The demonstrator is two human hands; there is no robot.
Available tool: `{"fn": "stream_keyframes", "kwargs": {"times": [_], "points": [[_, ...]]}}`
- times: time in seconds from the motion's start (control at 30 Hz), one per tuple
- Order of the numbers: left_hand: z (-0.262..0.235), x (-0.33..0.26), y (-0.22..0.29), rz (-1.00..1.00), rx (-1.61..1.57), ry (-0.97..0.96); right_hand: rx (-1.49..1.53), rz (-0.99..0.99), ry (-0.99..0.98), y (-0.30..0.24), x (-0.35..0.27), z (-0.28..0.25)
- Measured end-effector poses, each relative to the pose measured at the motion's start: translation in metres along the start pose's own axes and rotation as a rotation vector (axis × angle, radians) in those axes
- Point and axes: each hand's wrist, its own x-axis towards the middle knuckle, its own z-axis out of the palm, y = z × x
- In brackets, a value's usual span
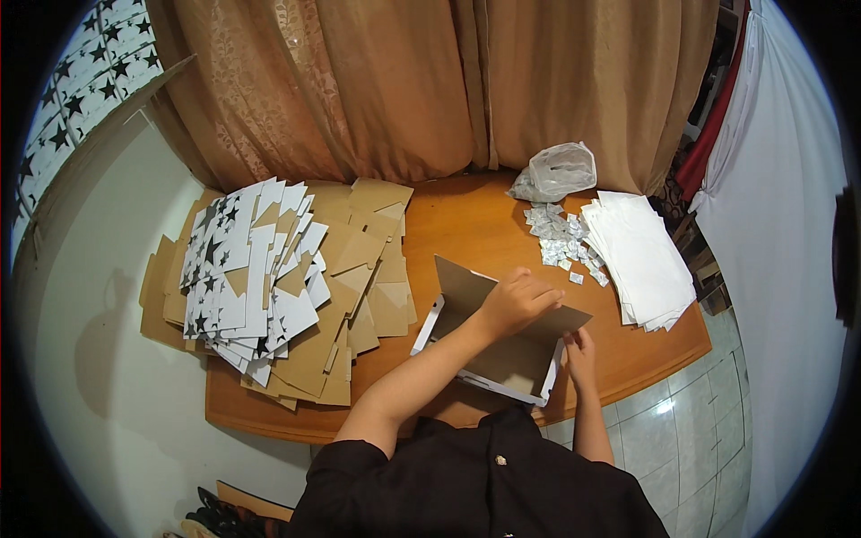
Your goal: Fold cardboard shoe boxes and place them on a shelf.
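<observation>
A small cardboard box point(511, 357), brown inside with white outer walls, stands partly folded near the table's front edge. Its back panel point(462, 276) rises upright. My left hand point(518, 303) reaches across the box, its fingers bent over the top edge of that panel. At the box's right back corner, my right hand point(580, 355) has its fingers closed on the side wall and panel edge. The left forearm hides part of the box's inside.
Flat unfolded cartons lie on the left, some plain brown point(377, 242), others white with black stars point(224, 260). Small clear packets point(558, 233) are scattered at the back right beside a plastic bag point(560, 172) and a stack of white sheets point(639, 260). Brown curtains point(386, 81) hang behind the wooden table point(439, 215).
</observation>
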Motion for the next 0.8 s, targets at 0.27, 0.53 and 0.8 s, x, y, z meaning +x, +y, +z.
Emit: {"fn": "stream_keyframes", "kwargs": {"times": [0.27,0.53,0.8], "points": [[-0.030,-0.093,-0.024,-0.455,0.051,0.232,-0.461,0.042,-0.005,0.026,0.076,0.018],[-0.037,-0.238,0.000,-0.795,-0.228,-0.201,-0.480,0.071,-0.040,0.001,0.028,0.022],[-0.007,-0.236,0.018,-0.995,-0.253,0.114,-0.234,0.309,-0.240,0.016,-0.026,0.024]]}}
